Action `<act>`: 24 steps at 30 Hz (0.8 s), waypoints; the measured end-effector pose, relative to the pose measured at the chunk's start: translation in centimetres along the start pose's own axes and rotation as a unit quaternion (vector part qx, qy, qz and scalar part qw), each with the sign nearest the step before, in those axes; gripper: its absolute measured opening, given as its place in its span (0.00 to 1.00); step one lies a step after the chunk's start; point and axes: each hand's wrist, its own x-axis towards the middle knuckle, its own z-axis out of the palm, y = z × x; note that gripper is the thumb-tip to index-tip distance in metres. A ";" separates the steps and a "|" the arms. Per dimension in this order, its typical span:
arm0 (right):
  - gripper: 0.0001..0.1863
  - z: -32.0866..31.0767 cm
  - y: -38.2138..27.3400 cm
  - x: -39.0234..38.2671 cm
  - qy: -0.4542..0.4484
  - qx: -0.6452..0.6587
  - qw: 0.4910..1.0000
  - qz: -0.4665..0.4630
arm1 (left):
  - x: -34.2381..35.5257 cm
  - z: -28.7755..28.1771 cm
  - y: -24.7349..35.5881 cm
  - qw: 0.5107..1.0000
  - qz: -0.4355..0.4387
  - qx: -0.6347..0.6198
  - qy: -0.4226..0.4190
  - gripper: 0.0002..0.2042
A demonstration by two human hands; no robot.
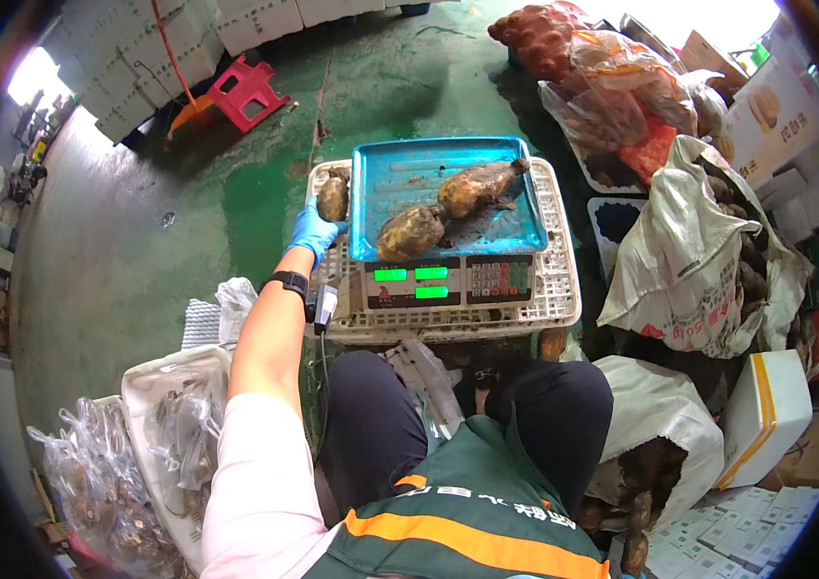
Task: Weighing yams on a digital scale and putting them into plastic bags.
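My left hand (314,233), in a blue glove, is closed round the lower end of a short, muddy lotus root piece (333,199). It is at the left side of the scale, over the white plastic crate (560,253). A longer lotus root (475,190) of two joined segments lies slantwise across the blue pan (380,159) of the electronic scale (448,296). Mud is smeared on the pan, and three green displays are lit below it. My right hand does not show.
To the right, a woven sack (684,251) holds lotus roots; another open sack (665,405) sits nearer, beside a white foam box (766,415). Bagged roots (105,482) and a white basket (147,425) are at lower left. A pink stool (243,95) stands on the green floor.
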 end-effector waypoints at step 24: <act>0.24 -9.6 -27.1 -10.8 0.327 -0.820 0.452 -0.125 | -2.3 -1.0 9.9 0.890 0.085 -0.302 -0.330 0.38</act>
